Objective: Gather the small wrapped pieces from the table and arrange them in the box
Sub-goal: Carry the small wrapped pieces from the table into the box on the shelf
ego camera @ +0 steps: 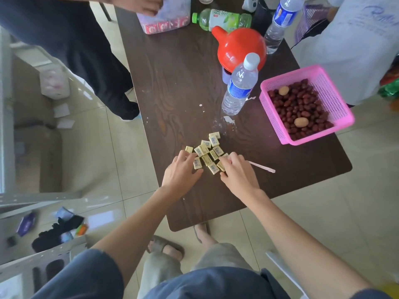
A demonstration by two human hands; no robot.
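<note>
Several small yellow wrapped pieces (207, 152) with barcode labels lie in a loose cluster on the dark wooden table (185, 83). My left hand (181, 169) rests at the cluster's left side, its fingertips touching the piece (197, 163) nearest to it. My right hand (236, 172) sits at the right side, fingers curled over the pieces (221, 165) at that edge. Whether either hand has lifted a piece cannot be told. No box for the pieces is visible.
A pink basket (336, 98) of red dates and two walnuts stands at the right. Two water bottles (239, 85), a red funnel (239, 46), a green bottle (222, 19) and a pink straw (262, 167) are on the table. Two other people stand at the far end.
</note>
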